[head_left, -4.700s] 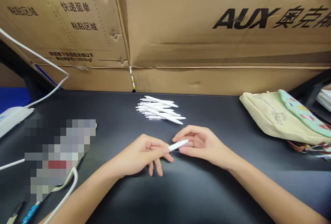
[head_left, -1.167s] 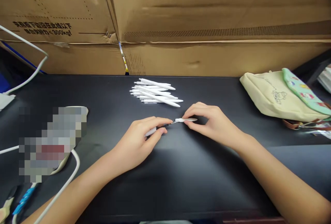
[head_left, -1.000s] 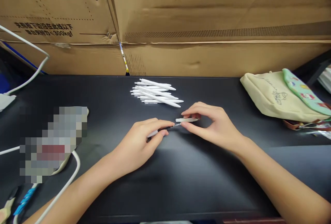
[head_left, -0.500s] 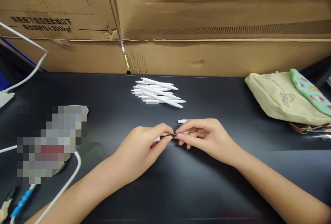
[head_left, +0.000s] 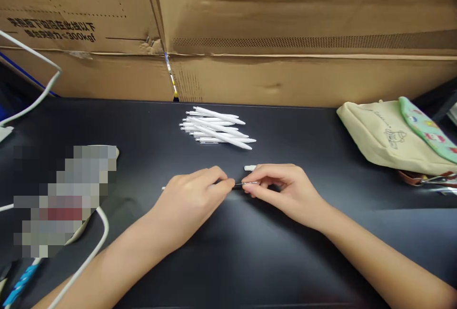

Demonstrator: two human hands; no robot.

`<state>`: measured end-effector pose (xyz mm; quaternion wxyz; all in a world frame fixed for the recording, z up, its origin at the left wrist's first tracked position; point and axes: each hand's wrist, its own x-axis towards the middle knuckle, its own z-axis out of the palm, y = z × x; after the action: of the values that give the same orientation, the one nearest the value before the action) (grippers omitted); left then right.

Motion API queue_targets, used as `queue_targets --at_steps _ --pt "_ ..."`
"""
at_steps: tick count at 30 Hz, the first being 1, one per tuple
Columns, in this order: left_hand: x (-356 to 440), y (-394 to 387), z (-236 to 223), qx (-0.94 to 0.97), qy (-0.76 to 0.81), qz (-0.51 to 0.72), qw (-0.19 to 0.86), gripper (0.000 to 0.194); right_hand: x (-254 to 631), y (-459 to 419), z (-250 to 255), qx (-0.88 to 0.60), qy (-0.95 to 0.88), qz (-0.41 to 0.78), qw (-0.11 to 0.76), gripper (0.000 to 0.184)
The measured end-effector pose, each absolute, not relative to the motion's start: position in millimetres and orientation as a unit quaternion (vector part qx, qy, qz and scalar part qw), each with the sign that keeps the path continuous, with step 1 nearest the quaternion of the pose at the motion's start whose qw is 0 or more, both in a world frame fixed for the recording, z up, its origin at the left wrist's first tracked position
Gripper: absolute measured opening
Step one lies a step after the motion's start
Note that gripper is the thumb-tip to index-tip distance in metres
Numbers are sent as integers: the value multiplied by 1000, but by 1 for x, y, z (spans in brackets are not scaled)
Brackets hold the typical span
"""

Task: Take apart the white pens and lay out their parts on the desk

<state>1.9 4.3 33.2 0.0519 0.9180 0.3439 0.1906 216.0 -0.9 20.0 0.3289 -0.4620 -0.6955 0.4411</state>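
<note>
Grip: left hand clamped round mostly hidden pen, right hand pinching spring.

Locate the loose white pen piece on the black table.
In the head view, the white pen piece lies just right of centre, below the pile of pens, partly hidden behind the right hand.

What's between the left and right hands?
In the head view, a thin dark pen refill bridges the gap from the left hand to the right hand, which pinches a silvery coiled spring. Smooth black tabletop lies below.
</note>
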Motion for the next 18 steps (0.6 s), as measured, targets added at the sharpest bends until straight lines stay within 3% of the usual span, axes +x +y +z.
queue_targets --at_steps 6,13,18 --pt "-1 9 30 899 415 139 35 26 224 3 22 -464 -746 356 318 13" --pt "-3 15 28 877 473 81 29 24 231 6 19 -419 -836 261 242 15" --pt "-2 12 27 882 458 112 -17 21 232 7 20 -400 -849 250 237 15"
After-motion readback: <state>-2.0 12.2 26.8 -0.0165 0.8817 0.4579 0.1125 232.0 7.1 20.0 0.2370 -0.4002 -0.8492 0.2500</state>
